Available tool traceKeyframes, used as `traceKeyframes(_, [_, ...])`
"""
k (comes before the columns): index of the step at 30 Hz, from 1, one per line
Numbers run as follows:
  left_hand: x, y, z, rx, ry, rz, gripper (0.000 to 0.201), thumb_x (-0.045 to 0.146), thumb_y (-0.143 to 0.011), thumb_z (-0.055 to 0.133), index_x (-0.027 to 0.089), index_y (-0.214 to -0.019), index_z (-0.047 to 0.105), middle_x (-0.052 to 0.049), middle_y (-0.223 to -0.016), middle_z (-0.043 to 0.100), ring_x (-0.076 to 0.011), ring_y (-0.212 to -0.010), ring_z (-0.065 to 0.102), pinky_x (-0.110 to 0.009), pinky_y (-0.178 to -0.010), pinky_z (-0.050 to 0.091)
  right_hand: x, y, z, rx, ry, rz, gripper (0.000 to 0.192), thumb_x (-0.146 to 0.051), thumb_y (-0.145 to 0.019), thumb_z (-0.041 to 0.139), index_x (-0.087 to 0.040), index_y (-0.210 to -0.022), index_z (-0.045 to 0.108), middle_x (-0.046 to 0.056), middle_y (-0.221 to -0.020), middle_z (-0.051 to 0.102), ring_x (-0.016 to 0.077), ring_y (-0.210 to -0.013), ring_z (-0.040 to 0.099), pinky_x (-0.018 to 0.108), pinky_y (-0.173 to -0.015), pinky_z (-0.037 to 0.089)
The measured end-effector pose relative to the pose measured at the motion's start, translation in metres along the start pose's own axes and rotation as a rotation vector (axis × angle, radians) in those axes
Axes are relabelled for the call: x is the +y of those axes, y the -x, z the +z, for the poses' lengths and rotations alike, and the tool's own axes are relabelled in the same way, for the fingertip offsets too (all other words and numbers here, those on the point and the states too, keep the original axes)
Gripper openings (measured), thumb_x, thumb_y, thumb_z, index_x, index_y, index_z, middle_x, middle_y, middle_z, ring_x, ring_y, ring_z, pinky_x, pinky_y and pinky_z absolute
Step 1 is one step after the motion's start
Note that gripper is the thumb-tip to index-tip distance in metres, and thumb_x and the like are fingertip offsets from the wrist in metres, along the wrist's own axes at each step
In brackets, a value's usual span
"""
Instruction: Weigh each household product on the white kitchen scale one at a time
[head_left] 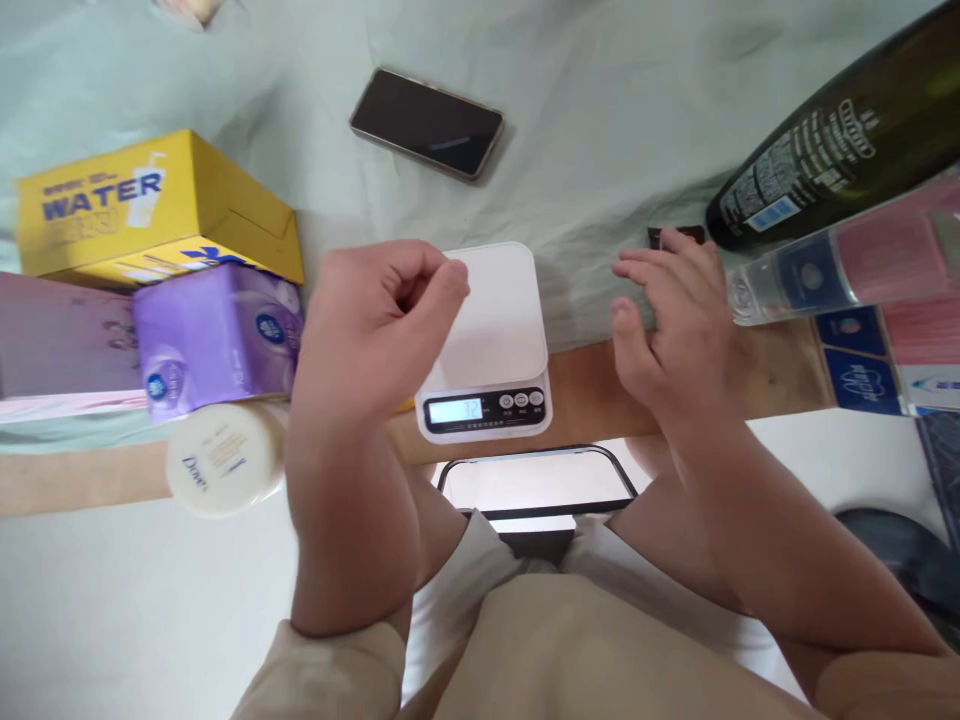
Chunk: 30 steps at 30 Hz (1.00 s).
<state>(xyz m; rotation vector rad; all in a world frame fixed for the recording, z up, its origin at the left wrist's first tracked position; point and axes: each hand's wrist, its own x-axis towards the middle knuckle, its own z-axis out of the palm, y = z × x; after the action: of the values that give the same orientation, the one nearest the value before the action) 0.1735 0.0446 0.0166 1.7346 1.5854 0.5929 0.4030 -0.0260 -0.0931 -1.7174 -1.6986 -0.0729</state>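
A white kitchen scale (495,310) lies at the table's front edge, its lit display reading what looks like 32. My left hand (382,320) is closed over the left part of its plate, thumb against the curled fingers; anything inside is hidden. I cannot tell whether it touches the plate. To the right of the scale, my right hand (675,315) is open, its fingers partly bent and apart. Just beyond its fingertips lies a small dark packet-like thing (694,235), partly covered by the hand.
A phone (427,122) lies farther back. On the left are a yellow box (112,215), a purple tissue pack (217,335) and a round Dove tub (221,460). A dark green bottle (825,140) and a clear-and-pink bottle (847,255) stand on the right.
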Motion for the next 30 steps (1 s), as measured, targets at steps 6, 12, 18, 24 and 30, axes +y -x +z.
traceKeyframes(6, [-0.028, -0.002, -0.034, 0.037, -0.124, -0.166, 0.015, 0.031, -0.088, 0.06, 0.02, -0.078, 0.065, 0.001, -0.066, 0.056, -0.0117, -0.061, 0.046, -0.031, -0.058, 0.032, -0.044, -0.013, 0.011, 0.026, -0.147, -0.191, 0.024, -0.033, -0.095, 0.055, -0.021, -0.112, 0.068, 0.006, -0.119, 0.075, 0.0252, -0.128, 0.067, 0.049, -0.119, 0.05])
traceKeyframes(12, [-0.038, 0.003, -0.046, -0.027, -0.135, -0.212, 0.019, 0.036, -0.092, 0.059, 0.02, -0.081, 0.062, -0.002, -0.077, 0.061, -0.015, -0.076, 0.054, -0.032, -0.068, 0.036, -0.105, -0.025, 0.026, -0.215, -0.17, -0.312, 0.031, -0.039, -0.093, 0.062, -0.023, -0.118, 0.066, 0.005, -0.124, 0.072, 0.0283, -0.134, 0.061, 0.052, -0.121, 0.048])
traceKeyframes(18, [-0.039, 0.013, -0.057, 0.164, 0.042, -0.06, 0.025, 0.032, -0.095, 0.051, 0.02, -0.073, 0.056, 0.0, -0.076, 0.056, -0.0123, -0.081, 0.056, -0.031, -0.073, 0.041, -0.154, -0.023, 0.052, -0.562, -0.08, -0.428, 0.088, -0.047, -0.071, 0.088, -0.03, -0.148, 0.049, 0.013, -0.152, 0.053, 0.0423, -0.16, 0.033, 0.073, -0.133, 0.022])
traceKeyframes(24, [-0.052, 0.016, -0.066, 0.186, 0.082, -0.009, 0.029, 0.032, -0.097, 0.053, 0.02, -0.071, 0.054, 0.0, -0.076, 0.056, -0.0101, -0.077, 0.053, -0.03, -0.071, 0.041, -0.155, -0.021, 0.079, -0.649, -0.106, -0.405, 0.096, -0.038, -0.062, 0.093, -0.03, -0.147, 0.049, 0.017, -0.15, 0.052, 0.05, -0.159, 0.03, 0.084, -0.129, 0.01])
traceKeyframes(30, [-0.061, 0.014, -0.071, 0.214, 0.106, -0.005, 0.03, 0.034, -0.097, 0.059, 0.021, -0.07, 0.055, 0.0, -0.072, 0.055, -0.0104, -0.072, 0.052, -0.031, -0.069, 0.04, -0.152, -0.026, 0.085, -0.658, -0.158, -0.405, 0.088, -0.048, -0.07, 0.086, -0.032, -0.148, 0.049, 0.013, -0.136, 0.062, 0.0493, -0.154, 0.037, 0.086, -0.128, 0.006])
